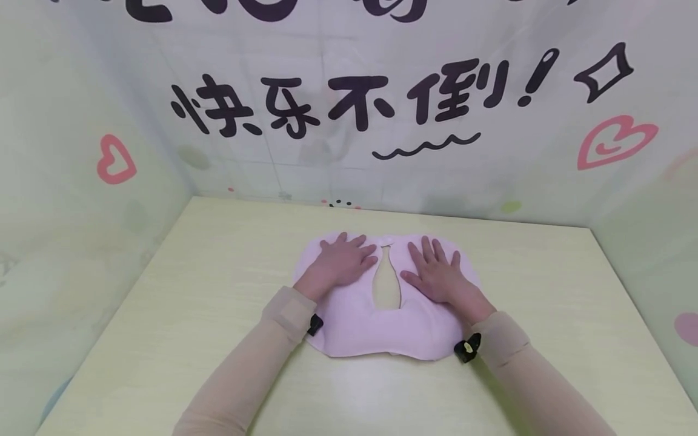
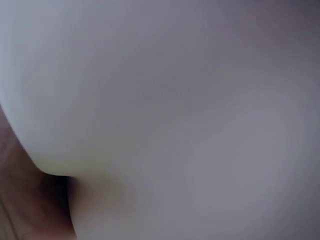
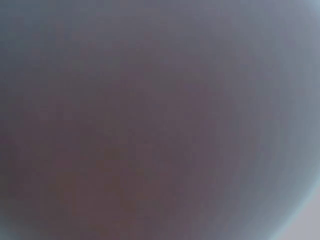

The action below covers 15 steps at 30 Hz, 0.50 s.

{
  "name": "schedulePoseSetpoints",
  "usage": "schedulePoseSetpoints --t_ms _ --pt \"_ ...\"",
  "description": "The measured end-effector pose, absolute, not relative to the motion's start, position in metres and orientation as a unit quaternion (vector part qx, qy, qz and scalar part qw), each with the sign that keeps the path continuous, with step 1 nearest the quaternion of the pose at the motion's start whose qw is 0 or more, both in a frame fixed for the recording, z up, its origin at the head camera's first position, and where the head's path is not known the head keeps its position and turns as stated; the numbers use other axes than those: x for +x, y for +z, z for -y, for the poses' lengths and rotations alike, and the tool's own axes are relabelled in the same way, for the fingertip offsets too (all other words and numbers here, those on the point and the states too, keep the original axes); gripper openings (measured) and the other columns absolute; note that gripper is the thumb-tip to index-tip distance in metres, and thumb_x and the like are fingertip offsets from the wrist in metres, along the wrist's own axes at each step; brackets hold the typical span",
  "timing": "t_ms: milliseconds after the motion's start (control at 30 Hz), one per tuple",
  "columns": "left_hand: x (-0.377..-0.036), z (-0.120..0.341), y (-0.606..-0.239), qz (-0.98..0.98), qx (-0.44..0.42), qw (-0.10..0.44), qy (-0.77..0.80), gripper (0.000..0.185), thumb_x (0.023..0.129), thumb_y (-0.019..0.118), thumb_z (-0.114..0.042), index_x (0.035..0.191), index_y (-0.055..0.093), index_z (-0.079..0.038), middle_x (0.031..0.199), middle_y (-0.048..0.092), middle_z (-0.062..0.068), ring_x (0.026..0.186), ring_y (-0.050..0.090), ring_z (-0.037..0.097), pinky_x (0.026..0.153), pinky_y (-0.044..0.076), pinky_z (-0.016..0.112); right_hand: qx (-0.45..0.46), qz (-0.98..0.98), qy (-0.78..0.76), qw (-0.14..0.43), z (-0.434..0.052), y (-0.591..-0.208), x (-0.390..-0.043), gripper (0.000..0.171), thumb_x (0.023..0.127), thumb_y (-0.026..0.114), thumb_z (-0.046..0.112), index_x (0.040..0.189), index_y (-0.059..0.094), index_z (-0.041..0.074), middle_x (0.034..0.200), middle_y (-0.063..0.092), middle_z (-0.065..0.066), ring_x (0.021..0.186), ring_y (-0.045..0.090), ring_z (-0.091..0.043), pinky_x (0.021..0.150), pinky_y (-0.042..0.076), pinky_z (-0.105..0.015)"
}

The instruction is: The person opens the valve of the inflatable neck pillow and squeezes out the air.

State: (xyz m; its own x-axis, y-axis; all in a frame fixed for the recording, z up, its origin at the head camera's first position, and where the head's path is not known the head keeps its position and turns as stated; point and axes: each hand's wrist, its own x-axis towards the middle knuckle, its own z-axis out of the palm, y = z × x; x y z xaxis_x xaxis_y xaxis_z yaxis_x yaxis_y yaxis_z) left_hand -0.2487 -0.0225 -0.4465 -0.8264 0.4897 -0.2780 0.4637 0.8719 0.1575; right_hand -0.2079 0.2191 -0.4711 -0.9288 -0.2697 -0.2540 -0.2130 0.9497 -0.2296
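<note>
Both hands press flat on a pink bib [image 1: 376, 327] lying mid-table [image 1: 191, 315]; the left hand [image 1: 343, 263] rests with fingers straight and spread on its left lobe; the right hand [image 1: 436, 275] lies likewise on the right lobe; both wrist views are blurred.

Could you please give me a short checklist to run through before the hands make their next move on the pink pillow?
1. Left hand flat on the pink U-shaped fabric neck pillow, fingers straight: ok.
2. Right hand flat on the pillow's other lobe, fingers spread: ok.
3. Pillow lies wholly on the pale yellow-green tabletop, no part over an edge: ok.
4. Slot between the two lobes is uncovered, tabletop showing through it: ok.
5. Wrist views usable for checking contact: not ok, both are blurred and too close.
6. How hard the hands press down: cannot tell.
</note>
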Motion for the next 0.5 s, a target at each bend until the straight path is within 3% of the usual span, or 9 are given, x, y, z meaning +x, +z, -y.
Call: schedulePoseSetpoints --t_ms 267,500 --pt "-0.247 0.025 -0.446 -0.956 0.251 0.151 0.03 0.055 0.111 0.029 -0.051 0.16 0.039 -0.03 0.168 0.026 0.003 0.153 0.018 0.043 0.109 0.024 0.076 -0.129 -0.977 -0.096 0.142 -0.217 -0.471 -0.208 0.079 0.108 0.039 0.053 0.165 0.012 0.007 0.169 -0.002 -0.025 0.153 -0.005 -0.047 0.111 -0.001 -0.078" --pt "-0.232 0.037 -0.443 -0.958 0.273 0.088 0.023 0.063 0.109 0.026 -0.057 0.166 0.018 -0.032 0.172 0.002 0.004 0.156 -0.007 0.037 0.114 0.001 0.075 -0.16 -0.975 -0.102 0.111 -0.214 -0.455 -0.181 0.076 0.108 0.045 0.048 0.164 0.018 0.004 0.167 0.006 -0.029 0.152 0.002 -0.051 0.111 0.002 -0.078"
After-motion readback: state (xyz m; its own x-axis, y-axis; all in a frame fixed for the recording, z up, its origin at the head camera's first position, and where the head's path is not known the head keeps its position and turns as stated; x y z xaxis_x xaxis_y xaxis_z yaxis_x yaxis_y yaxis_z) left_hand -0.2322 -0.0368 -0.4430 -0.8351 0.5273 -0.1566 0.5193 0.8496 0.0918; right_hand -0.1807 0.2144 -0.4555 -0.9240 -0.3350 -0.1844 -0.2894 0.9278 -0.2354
